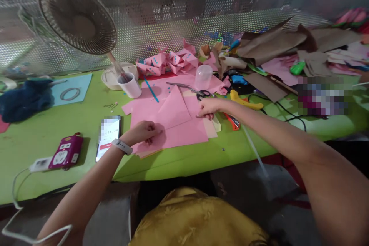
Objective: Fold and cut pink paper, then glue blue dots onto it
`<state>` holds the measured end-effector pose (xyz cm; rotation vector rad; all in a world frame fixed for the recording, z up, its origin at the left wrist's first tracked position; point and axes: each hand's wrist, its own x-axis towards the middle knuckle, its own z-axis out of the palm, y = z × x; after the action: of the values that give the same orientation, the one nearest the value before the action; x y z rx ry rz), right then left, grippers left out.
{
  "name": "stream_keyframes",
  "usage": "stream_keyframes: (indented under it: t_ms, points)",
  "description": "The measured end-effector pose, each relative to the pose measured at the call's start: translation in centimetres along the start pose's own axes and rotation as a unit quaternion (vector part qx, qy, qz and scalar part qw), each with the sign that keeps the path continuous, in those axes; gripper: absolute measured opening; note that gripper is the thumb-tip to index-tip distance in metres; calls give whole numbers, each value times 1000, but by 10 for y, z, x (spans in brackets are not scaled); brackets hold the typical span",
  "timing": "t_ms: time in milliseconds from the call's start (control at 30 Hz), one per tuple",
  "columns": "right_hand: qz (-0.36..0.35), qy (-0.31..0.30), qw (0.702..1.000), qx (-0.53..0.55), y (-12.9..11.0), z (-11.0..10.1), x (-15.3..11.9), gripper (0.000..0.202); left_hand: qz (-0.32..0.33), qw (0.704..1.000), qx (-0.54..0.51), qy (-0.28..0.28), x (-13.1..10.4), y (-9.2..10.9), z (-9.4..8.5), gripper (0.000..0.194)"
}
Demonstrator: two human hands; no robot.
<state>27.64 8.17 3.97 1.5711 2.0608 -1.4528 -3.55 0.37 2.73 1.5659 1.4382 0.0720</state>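
A folded sheet of pink paper (175, 107) with a pointed top lies on a stack of pink sheets (184, 137) in front of me. My left hand (143, 132), wearing a pale watch, has its fingers curled and pinches the folded paper near its lower left corner. At the right side of the same paper, my right hand (208, 107) is closed, its fingertips pressed on the edge. Just beyond that hand are black-handled scissors (204, 93). An orange box cutter (232, 121) lies to its right, beside a yellow glue gun (245, 100).
Left of the paper are a phone (108, 138) and a purple device (66, 150) with a white cable. A fan (77, 19) and a white cup (129, 85) stand behind. Folded pink pieces (170, 61), a clear plastic cup (203, 77) and brown paper (271, 44) crowd the back.
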Motion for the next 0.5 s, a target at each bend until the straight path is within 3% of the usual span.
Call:
stream_keyframes:
  t_ms: [133,300,500]
  points:
    - [-42,7,999,28,-15,6,5,34,-4,999,39,4,4,18,-1,52]
    - [-63,-33,997,29,-34,31,29,34,4,1000,26,6,22,48,18,57]
    - [-52,-56,997,29,-30,35,41,35,-17,1000,19,5,37,52,30,60]
